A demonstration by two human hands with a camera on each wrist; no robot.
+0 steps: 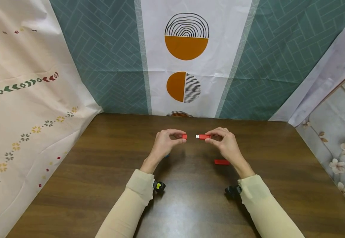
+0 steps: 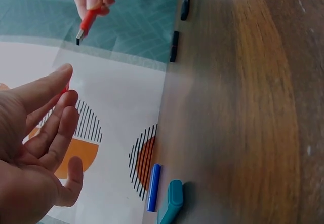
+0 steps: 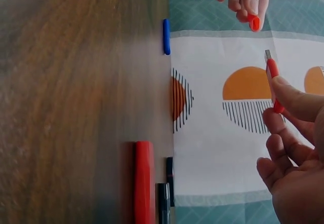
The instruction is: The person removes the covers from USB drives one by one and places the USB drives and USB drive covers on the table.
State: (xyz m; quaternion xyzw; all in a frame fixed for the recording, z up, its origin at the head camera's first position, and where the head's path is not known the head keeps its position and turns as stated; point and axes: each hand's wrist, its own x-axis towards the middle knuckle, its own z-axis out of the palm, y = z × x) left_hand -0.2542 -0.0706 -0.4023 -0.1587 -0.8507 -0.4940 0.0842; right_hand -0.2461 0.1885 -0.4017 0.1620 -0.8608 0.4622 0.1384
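Note:
Held above the table, a red USB stick is pinched between the thumb and fingers of my right hand. Its bare metal plug points at my left hand. Thumb and fingertips of that left hand pinch a small red cap, whose hollow end shows in the right wrist view. Cap and plug are apart, with a short gap between them. In the left wrist view, the left fingers mostly hide the cap.
Beneath my right wrist, a long red object lies on the brown wooden table. The left wrist view shows a blue pen-like stick, a teal object and two black pieces. Patterned cloth hangs behind the table.

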